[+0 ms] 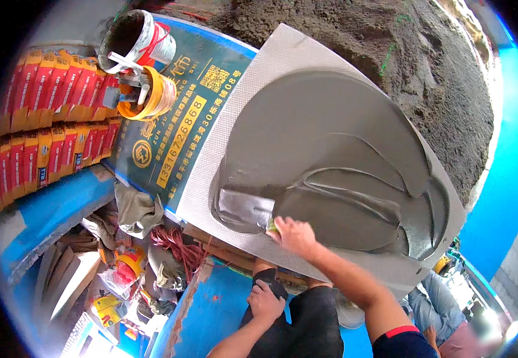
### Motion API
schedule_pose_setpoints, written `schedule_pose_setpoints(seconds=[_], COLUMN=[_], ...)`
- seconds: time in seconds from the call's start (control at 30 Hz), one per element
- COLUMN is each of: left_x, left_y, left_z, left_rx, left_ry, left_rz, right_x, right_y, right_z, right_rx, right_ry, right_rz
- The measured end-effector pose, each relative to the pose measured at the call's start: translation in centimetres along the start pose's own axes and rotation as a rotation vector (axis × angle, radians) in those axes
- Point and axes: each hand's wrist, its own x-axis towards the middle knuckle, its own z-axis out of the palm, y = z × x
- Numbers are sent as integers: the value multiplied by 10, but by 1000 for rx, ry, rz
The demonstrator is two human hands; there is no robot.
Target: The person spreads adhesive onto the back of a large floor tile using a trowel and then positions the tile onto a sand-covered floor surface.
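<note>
My right hand (295, 234) is closed round the handle of a trowel, whose flat metal blade (246, 208) lies at the near left edge of a broad patch of wet grey mortar (324, 149). The mortar is smooth on the far side, with curved ridges and folds toward the right. Beneath it is a large pale tile (202, 197) with a finely textured face, its bare margin showing around the patch. My left hand (266, 300) rests on my knee, with its fingers laid over it and nothing held.
Dark sand (450, 95) is heaped beyond the tile. At left stand a white bucket (162, 45), a yellow bucket (162, 94) with tools and stacked red packages (44, 89). A printed board (181, 137) lies under the tile. Another person (438, 304) is at lower right.
</note>
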Motion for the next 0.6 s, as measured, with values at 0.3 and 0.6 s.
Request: schedule_pose_setpoints(seconds=[0.3, 0.6], left_x=[2, 1], left_y=[-14, -10], left_z=[7, -4], left_rx=[-64, -27], left_ry=[5, -44], left_rz=[10, -16], right_x=[144, 140], right_y=[71, 88], right_z=[-147, -146], right_rx=[-54, 551], right_ry=[471, 623], right_rz=[294, 606])
